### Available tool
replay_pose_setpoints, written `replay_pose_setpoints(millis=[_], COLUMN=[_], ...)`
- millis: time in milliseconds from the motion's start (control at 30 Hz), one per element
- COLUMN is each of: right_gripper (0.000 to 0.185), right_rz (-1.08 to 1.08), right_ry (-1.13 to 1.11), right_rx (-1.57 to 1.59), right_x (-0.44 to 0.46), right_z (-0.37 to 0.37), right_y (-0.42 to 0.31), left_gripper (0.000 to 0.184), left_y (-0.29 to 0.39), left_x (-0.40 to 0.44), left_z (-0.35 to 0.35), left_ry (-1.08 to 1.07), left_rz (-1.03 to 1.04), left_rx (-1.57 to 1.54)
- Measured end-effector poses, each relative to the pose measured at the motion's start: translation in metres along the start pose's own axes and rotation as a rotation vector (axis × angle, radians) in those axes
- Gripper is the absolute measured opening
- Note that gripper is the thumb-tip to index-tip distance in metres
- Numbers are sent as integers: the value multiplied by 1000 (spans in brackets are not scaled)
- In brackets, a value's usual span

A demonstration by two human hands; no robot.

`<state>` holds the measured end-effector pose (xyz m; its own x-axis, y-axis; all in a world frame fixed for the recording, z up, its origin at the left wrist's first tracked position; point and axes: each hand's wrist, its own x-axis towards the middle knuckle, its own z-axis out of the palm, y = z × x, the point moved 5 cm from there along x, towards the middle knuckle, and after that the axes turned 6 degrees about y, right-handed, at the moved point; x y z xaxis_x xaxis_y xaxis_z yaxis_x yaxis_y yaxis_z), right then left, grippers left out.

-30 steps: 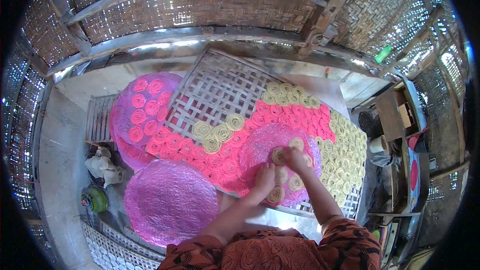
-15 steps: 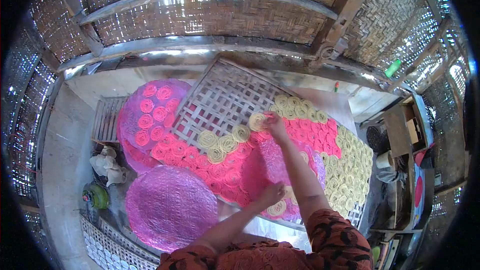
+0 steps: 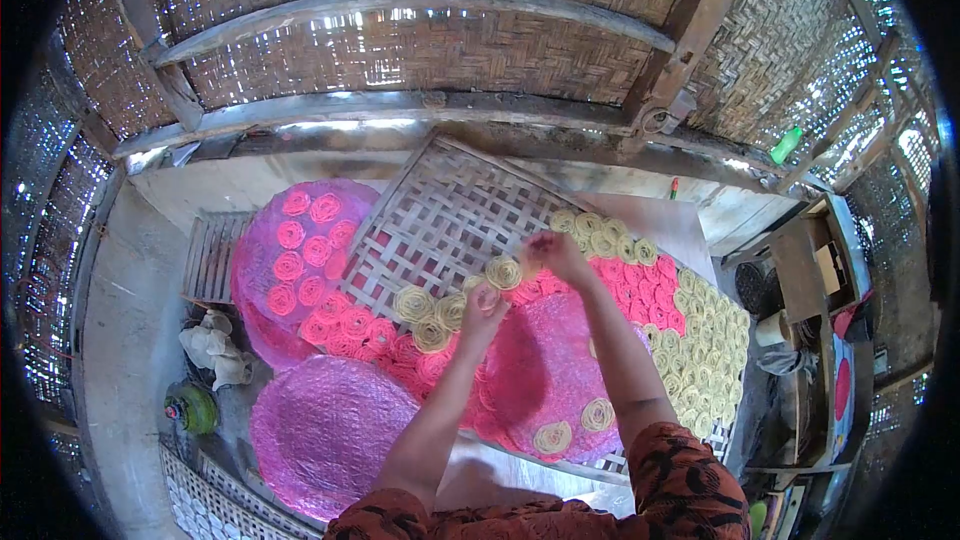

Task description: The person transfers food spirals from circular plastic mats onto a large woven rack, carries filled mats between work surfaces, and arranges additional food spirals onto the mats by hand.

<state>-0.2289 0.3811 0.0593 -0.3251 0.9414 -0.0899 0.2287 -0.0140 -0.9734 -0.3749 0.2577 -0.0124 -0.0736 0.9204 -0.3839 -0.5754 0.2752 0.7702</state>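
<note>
Now, left hand [image 3: 486, 306]: positioned by pale coils [image 3: 503, 272]; grip cannot be told.
Right hand [image 3: 556, 254]: positioned likewise; grip cannot be told.
Pale coils: laid beside pink coils [image 3: 638, 290] on woven tray [image 3: 470, 198].

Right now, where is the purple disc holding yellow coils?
In the head view, the purple disc lies just right of centre, below the right hand, with the packed yellow rows to its right.

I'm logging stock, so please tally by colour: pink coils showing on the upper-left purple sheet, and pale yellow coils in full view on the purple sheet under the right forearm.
Pink coils: 9
Pale yellow coils: 2
Total: 11
</note>
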Motion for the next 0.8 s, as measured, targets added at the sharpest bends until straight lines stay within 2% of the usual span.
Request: replay_pose_setpoints(millis=[67,100,200,233,267,300,333,400,433,467,533,600,667,733,767,800], right_gripper=[17,17,19,19,18,17,17,18,17,20,30,22,22,25,26,28], right_rz=[2,9,1,11,15,-31,-24,-483,-278,-69,340,431,128,138,356,565], right_ry=[174,176,214,260,300,298,305,496,502,508,366,365,545,596,554,500], right_rx=[128,138,269,-50,-372,-468,-467,-676,-677,-675,-1178,-1261,-1165,-1151,-932,-708], right_x=[27,36,53,48,46,50,37,-14,-41,-74,-131,-188,-213,-213,-212,-210], right_z=[-13,-12,-16,-17,-18,-18,-23,-39,-56,-76,-115,-119,-115,-111,-110,-103], right_y=[19,34,66,68,67,97,93,36,25,26,87,110,137,140,139,139], left_gripper=[46,46,43,40,39,38,38,41,44,44,41,38,35,31,31,28], left_y=[-1,-10,-46,-63,-74,-89,-106,-130,-121,-111,-105,-106,-112,-122,-120,-121], left_x=[-11,-22,-71,-90,-107,-127,-140,-162,-169,-172,-176,-176,-174,-179,-181,-183], left_z=[-2,-6,7,11,16,20,19,19,28,36,46,53,53,52,53,55], left_ry=[-11,-11,-332,-455,-531,-610,-619,-645,-693,-721,-796,-804,-785,-784,-760,-844], left_rz=[401,393,127,64,167,269,265,416,427,424,404,420,429,549,544,503], left_rx=[394,403,639,761,961,1158,1159,1201,1314,1300,1519,1565,1631,1615,1625,1615])
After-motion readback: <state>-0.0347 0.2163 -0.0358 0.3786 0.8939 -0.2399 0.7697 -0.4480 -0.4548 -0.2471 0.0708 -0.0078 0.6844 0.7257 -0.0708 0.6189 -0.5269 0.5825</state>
